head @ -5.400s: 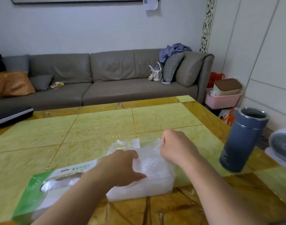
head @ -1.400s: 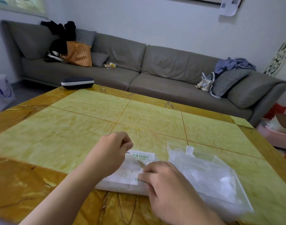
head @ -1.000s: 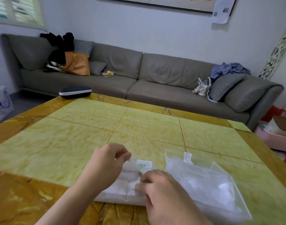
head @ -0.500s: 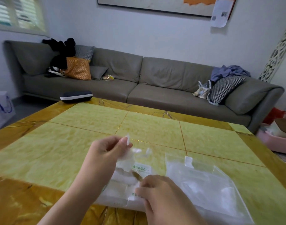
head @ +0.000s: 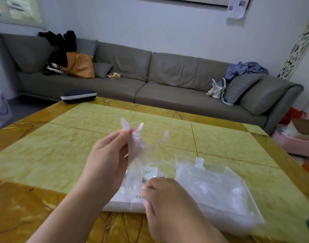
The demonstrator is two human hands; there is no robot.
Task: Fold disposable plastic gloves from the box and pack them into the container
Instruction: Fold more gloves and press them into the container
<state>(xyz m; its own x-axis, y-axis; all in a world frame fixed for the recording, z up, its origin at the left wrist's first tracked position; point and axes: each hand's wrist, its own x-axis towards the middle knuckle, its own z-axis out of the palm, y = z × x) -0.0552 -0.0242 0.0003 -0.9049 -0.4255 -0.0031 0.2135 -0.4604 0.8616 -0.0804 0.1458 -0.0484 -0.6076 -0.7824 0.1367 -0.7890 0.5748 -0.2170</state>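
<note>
A clear glove drawn up out of the box, the bag-like container lying beside it.

The left hand (head: pixel 108 160) is raised above the tabletop (head: pixel 45 155), thumb and fingers pinching a crumpled clear plastic glove (head: pixel 135 142) whose tips stick up past the fingertips — its lower part trails down into the white glove box (head: pixel 125 204) near the tabletop's near edge. The right hand (head: pixel 167 199) rests on the box's top, fingers curled against its opening; whether they pinch anything I cannot tell. Just right of the box, touching it, lies the clear plastic container (head: pixel 218 190) — flat, toward the right edge.
</note>
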